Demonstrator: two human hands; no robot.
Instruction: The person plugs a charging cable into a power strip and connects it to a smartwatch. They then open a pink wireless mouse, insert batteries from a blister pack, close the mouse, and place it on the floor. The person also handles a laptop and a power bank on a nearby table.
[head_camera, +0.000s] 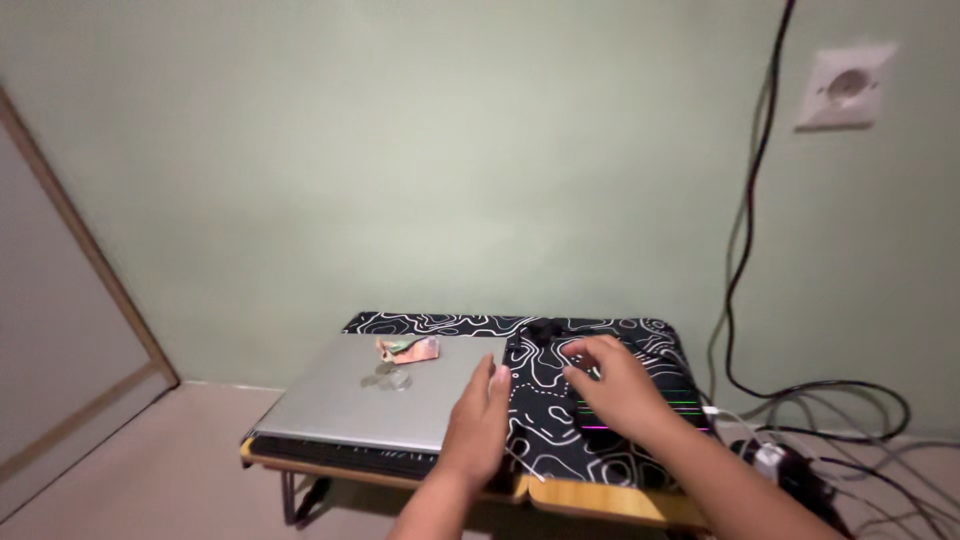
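From where I watch, the laptop (365, 395) lies closed on the low tabletop (600, 500), lid down, with a small folded paper scrap (408, 349) resting on its far edge. I judge the work barely begun: nothing is lifted or opened. My left hand (478, 420) rests at the laptop's right edge, fingers together and flat, touching it but gripping nothing. My right hand (615, 385) lies spread on the patterned black mat (540, 375), over a dark keyboard (640, 410) with lit strips, holding nothing. A dark mouse (545, 330) sits just beyond its fingertips. Cables (830, 420) trail on the floor to the right.
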